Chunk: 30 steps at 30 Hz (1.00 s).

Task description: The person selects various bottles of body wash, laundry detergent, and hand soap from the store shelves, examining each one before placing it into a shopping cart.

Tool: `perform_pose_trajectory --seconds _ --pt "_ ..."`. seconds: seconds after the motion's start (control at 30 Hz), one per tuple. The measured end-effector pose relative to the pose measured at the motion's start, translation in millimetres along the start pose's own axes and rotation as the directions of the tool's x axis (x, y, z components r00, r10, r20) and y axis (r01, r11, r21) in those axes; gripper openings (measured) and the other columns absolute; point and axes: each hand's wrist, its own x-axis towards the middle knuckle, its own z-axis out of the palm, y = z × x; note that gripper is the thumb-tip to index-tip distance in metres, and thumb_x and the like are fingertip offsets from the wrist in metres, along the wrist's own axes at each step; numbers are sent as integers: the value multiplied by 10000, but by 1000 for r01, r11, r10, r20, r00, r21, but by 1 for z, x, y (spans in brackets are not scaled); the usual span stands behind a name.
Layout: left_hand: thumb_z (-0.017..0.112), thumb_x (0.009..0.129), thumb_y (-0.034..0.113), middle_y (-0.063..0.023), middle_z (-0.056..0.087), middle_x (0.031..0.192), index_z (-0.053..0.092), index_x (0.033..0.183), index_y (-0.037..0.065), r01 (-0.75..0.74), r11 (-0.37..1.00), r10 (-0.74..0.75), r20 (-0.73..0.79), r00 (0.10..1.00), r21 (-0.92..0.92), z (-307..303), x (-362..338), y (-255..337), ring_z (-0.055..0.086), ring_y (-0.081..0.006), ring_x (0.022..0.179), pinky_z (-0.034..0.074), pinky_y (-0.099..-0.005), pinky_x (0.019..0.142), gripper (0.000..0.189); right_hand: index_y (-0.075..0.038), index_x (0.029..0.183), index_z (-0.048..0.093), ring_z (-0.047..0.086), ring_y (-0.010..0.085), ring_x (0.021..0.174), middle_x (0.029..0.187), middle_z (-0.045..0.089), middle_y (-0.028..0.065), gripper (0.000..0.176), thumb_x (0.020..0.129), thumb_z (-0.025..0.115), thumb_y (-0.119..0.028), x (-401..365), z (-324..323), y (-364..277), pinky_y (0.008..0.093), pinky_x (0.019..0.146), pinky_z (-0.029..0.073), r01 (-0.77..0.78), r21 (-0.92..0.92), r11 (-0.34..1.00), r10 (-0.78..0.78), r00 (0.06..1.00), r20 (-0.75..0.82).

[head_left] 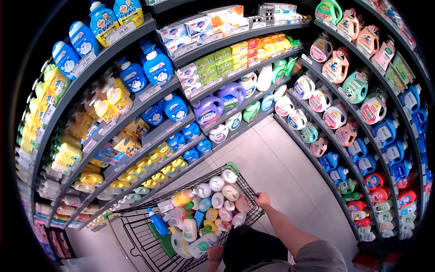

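A black wire shopping cart (pixel 136 235) with green corner pieces stands right in front of me. Bottles of many colours fill much of it, among them a white pump bottle (pixel 190 228), a blue bottle (pixel 158 222) and a yellow one (pixel 182 198). My right hand (pixel 263 200) is closed round the cart's rim at its right end, arm stretched out. Lower down, my left hand (pixel 216 252) is curled at the near side of the cart, beside a large pale bottle (pixel 202 245); its fingers seem wrapped on the rim, partly out of sight.
Shelves of blue pump bottles (pixel 157 67) rise on the left, with yellow bottles lower down. Soap boxes (pixel 199 26) and purple detergent jugs (pixel 208 110) line the back. More detergent jugs (pixel 335 115) fill the right shelves. Pale floor tiles (pixel 290 177) lie between.
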Motion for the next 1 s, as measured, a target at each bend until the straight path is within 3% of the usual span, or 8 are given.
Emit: perform_pose_trajectory --seconds 0.2,0.43,0.6,0.73,0.87,0.9,0.97,1.0 --pt "415 842 340 -154 574 589 571 659 88 78 970 -49 130 990 -229 8 27 20 572 -351 564 451 -482 526 348 -98 745 656 604 316 727 709 628 132 184 714 548 -244 28 -26 13 403 694 479 -4 15 1000 4 1000 9" --pt "431 835 384 -164 597 674 607 790 95 156 900 -29 301 953 -406 -6 66 34 577 -367 635 454 -470 587 341 -71 731 652 614 299 699 694 634 121 188 724 552 -229 66 -37 24 385 669 482 -10 2 1000 10 1000 -1" --pt "448 822 409 -161 602 723 616 792 115 238 816 -38 361 932 -528 -39 101 52 580 -360 688 449 -453 616 340 -40 765 636 634 181 580 649 645 72 197 789 522 -199 102 -36 39 324 588 496 7 -6 1000 -7 1000 24" --pt "438 830 396 -171 593 705 611 794 112 219 796 -27 328 944 -564 -28 117 53 574 -365 680 444 -462 614 335 -46 751 640 628 189 575 634 641 72 223 796 519 -227 122 -46 35 326 585 493 -18 5 1000 18 1000 23" --pt "408 845 386 -176 595 702 601 818 114 179 860 11 368 930 -478 -35 136 63 572 -370 673 441 -475 615 334 -65 788 653 627 194 584 642 640 82 240 784 530 -271 141 -57 35 341 594 491 -32 -33 999 33 999 41" --pt "398 850 379 -177 597 704 596 819 109 152 886 33 386 922 -438 -31 143 63 572 -372 670 441 -479 613 336 -69 781 655 622 194 608 685 646 99 231 766 551 -275 149 -54 44 341 610 488 -96 19 995 95 993 69" --pt "390 853 367 -175 601 706 590 819 101 163 893 22 403 915 -420 -29 150 68 575 -370 674 445 -476 614 334 -69 813 656 614 182 654 701 643 97 231 747 572 -273 154 -81 29 314 620 481 -56 -98 994 73 982 175" --pt "382 856 355 -172 604 707 584 820 94 169 900 17 420 907 -402 -28 153 70 578 -367 678 449 -474 614 332 -74 931 636 602 175 696 756 638 86 282 722 597 -260 167 -99 24 298 632 471 -89 51 995 68 948 311"
